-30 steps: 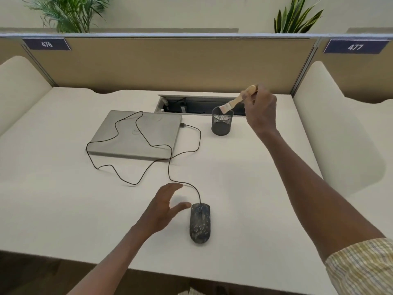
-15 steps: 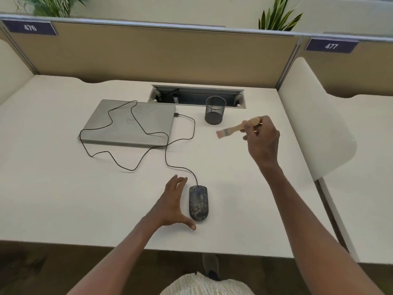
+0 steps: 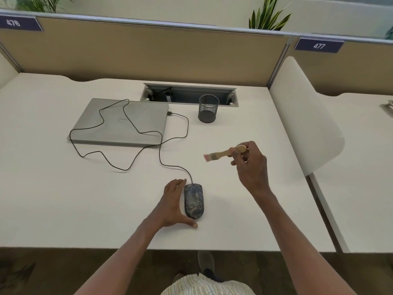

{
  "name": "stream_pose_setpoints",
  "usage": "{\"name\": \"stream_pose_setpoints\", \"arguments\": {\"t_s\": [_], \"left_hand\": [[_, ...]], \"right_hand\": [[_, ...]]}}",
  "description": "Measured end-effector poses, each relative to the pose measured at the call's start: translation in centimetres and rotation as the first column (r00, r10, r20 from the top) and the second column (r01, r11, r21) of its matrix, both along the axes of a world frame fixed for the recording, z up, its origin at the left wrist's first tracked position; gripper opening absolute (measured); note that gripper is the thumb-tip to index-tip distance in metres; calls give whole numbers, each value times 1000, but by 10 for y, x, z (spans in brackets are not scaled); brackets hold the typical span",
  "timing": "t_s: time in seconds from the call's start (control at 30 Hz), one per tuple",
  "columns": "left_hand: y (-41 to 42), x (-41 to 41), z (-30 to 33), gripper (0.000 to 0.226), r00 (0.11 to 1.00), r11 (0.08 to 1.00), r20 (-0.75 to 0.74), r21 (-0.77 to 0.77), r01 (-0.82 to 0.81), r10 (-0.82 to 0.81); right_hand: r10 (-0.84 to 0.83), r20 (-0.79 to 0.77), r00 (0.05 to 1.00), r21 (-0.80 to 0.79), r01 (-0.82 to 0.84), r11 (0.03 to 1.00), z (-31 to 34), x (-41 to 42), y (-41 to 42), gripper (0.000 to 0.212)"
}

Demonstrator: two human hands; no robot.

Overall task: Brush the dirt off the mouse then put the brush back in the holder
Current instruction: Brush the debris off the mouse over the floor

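Dirt-mottled mouse [image 3: 194,200] near the desk's [image 3: 63,199] front edge, its cable [image 3: 131,133] trailing back across the closed laptop [image 3: 123,122]. The left hand [image 3: 173,206] lies beside it, fingers along its left flank, thumb spread on the surface near its rear end. The right hand [image 3: 251,167] pinches the wooden handle of a small brush [image 3: 225,153] held in the air, bristles pointing left, well apart from the mouse. The mesh holder [image 3: 208,111] stands towards the back edge. The brush looks light and stiff-handled with soft bristles; the mouse, light and slide-prone, would need bracing at its flanks.
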State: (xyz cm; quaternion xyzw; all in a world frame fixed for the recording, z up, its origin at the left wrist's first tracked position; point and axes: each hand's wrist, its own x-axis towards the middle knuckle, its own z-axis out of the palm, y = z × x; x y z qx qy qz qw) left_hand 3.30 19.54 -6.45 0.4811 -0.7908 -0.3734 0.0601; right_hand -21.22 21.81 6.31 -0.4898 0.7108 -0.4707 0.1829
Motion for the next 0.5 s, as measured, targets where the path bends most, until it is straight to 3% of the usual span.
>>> {"name": "stream_pose_setpoints", "arguments": {"t_s": [0.5], "left_hand": [[-3,0,-13,133,996,999,-81,-18,-29,27]], "right_hand": [[-36,9,999,26,36,999,-6,-4,20,14]]}}
